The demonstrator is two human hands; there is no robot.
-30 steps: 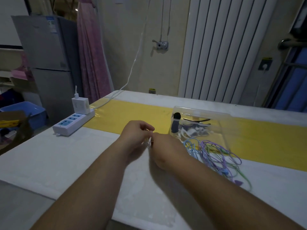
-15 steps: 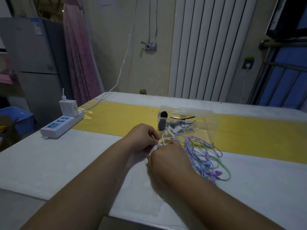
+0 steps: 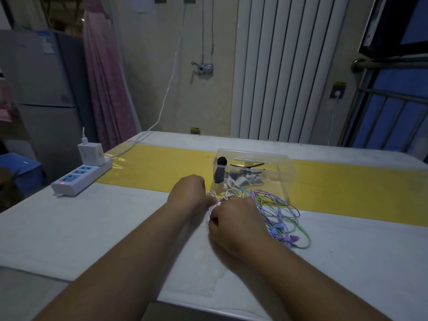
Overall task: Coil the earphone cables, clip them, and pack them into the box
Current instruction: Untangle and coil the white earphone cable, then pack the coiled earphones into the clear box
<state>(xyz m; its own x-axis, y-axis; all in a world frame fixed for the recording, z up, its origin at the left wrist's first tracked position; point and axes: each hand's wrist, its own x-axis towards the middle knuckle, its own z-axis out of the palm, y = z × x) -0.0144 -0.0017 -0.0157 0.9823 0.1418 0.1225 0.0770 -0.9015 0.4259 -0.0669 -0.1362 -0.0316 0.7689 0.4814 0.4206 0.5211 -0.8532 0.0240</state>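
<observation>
Two hands meet near the middle of the counter [image 3: 92, 228]. The left hand [image 3: 188, 195] and the right hand [image 3: 236, 222] both have their fingers curled, pinching a bunched white earphone cable [image 3: 214, 205] between them. A pile of purple, green and blue earphone cables [image 3: 281, 215] lies at the right hand's 2 o'clock, touching it. The clear plastic box [image 3: 278, 167], holding dark and white items, stands at 1 o'clock on the yellow strip [image 3: 162, 166]. A white power strip [image 3: 80, 180] lies at 10 o'clock.

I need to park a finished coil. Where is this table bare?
Bare: the white cloth between the power strip and the left hand; the yellow strip between the power strip and the box; the cloth right of the coloured cables. Crowded: before the box, around the right hand and white cable.
</observation>
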